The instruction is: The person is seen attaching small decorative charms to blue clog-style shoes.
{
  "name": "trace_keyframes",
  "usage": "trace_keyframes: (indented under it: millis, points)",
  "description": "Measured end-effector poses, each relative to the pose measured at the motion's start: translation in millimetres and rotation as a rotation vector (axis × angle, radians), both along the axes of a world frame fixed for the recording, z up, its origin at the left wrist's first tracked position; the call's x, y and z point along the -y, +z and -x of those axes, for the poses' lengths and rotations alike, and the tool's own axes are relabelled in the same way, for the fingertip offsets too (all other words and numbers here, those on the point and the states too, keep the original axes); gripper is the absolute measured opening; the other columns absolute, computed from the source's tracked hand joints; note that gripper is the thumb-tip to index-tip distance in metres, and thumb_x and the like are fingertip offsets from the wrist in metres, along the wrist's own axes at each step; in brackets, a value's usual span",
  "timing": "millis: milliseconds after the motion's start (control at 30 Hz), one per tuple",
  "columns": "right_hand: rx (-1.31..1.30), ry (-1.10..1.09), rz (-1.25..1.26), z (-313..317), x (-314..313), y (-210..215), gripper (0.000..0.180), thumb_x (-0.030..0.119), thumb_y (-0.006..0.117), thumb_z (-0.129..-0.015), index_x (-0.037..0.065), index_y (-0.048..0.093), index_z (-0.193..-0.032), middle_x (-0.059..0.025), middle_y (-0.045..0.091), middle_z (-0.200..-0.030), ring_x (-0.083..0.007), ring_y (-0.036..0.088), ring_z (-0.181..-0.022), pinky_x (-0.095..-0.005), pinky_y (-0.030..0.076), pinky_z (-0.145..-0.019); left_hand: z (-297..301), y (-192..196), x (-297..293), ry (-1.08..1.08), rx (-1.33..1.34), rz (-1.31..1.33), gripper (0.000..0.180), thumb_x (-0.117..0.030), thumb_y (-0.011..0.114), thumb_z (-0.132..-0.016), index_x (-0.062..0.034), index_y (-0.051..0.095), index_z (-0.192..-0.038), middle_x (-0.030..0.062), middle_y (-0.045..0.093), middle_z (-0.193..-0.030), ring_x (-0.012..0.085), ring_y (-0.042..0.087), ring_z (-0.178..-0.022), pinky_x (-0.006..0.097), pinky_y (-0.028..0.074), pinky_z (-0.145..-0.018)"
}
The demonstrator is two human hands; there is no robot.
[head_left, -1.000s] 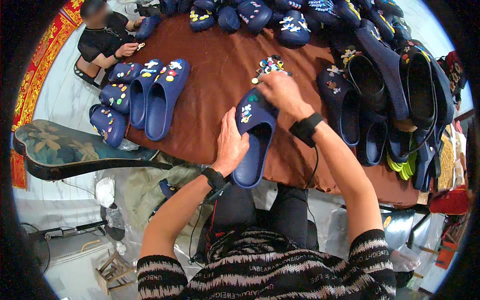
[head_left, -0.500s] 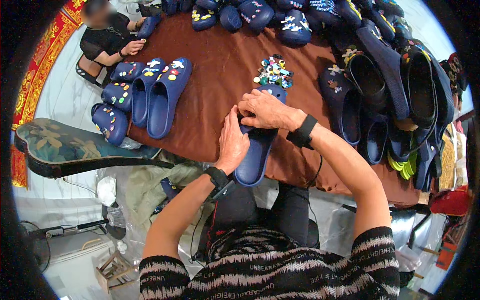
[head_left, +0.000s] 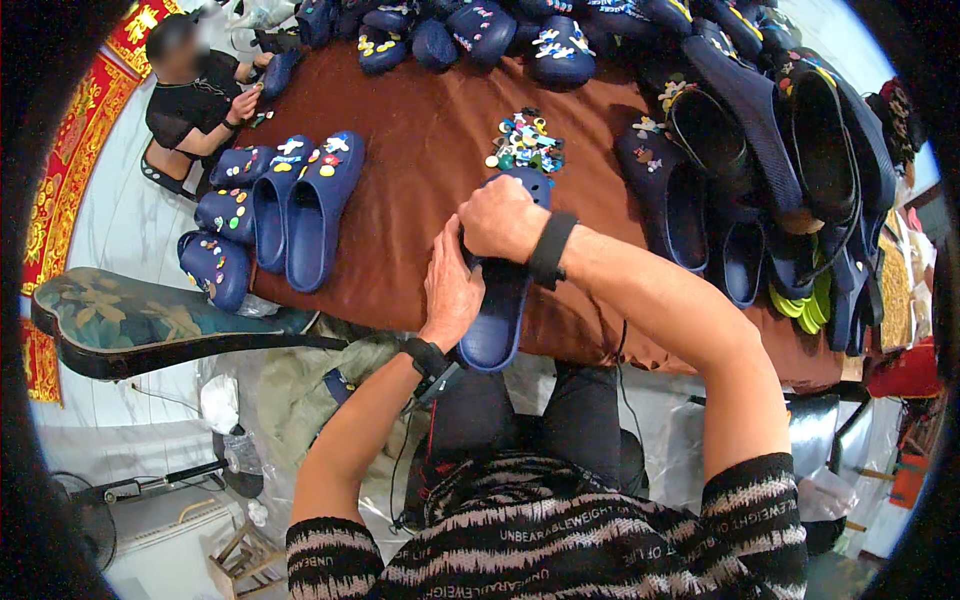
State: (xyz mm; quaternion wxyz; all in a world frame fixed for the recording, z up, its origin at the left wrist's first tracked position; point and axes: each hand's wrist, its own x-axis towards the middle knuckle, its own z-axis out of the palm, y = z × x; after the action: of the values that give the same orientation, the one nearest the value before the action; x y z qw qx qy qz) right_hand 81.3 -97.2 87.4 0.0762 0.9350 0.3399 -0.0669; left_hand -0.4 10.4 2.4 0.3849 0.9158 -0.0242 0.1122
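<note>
Right hand (head_left: pixel 500 222) curled over the upper part of a navy clog (head_left: pixel 492 338), left hand (head_left: pixel 453 288) holding its left side, a person works at a brown-covered table (head_left: pixel 415 150).
Whether the bent right fingers grip anything cannot be told; the left fingers lie long and together. Just beyond the clog's toe sits a pile of colorful charms (head_left: pixel 527 141). Left of the clog stand decorated clogs (head_left: pixel 308 245); to its right, a heap of footwear (head_left: pixel 745 180). Beyond it, far left, a co-worker (head_left: pixel 188 112) holds another shoe (head_left: pixel 281 74).

Charms (head_left: pixel 527 141) lie on the table (head_left: pixel 420 130) just beyond the held clog (head_left: pixel 490 343).
</note>
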Motion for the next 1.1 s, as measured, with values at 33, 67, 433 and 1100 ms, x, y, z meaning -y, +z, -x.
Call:
trace_keyframes:
  millis: [33,67,433,1100]
  points:
    - [0.074,0.023,0.112,5.0,-5.9,-1.9,0.029,0.033,0.063,-0.087,0.011,0.08,-0.094,-0.0097,0.077,-0.092,-0.0293,0.074,-0.078,-0.054,0.058,-0.057,0.0,-2.7,0.5,-0.009,0.028,0.013,0.073,0.003,0.062,-0.081,-0.0051,0.032,-0.148,0.023,0.045,-0.141,0.0454,0.045,-0.128,0.053,0.04,-0.105]
    - [0.096,0.031,0.171,6.5,-12.5,-6.7,0.024,0.025,0.061,-0.088,0.012,0.08,-0.095,-0.0085,0.076,-0.091,-0.0302,0.073,-0.077,-0.0561,0.057,-0.053,-1.1,-5.3,0.1,-0.011,0.028,0.015,0.073,0.003,0.062,-0.081,-0.0051,0.032,-0.148,0.023,0.045,-0.141,0.0454,0.045,-0.128,0.053,0.04,-0.105]
    - [0.014,0.022,-0.14,-0.2,14.4,-4.0,0.039,0.045,0.068,-0.081,0.009,0.078,-0.09,-0.0126,0.075,-0.083,-0.0267,0.074,-0.08,-0.0469,0.057,-0.062,-1.7,1.0,0.7,0.035,-0.01,0.004,0.069,-0.001,0.066,-0.082,-0.0037,0.037,-0.143,0.0212,0.048,-0.138,0.0433,0.049,-0.126,0.05,0.043,-0.103]
    - [0.254,0.181,-0.219,6.7,4.9,-25.3,0.015,0.019,0.064,-0.083,0.013,0.076,-0.077,-0.0094,0.075,-0.08,-0.0268,0.074,-0.074,-0.0404,0.059,-0.058,-3.4,-11.4,-2.5,-0.004,0.075,0.059,0.056,-0.003,0.06,-0.086,-0.0039,0.04,-0.139,0.0248,0.05,-0.131,0.0468,0.049,-0.123,0.05,0.043,-0.102]
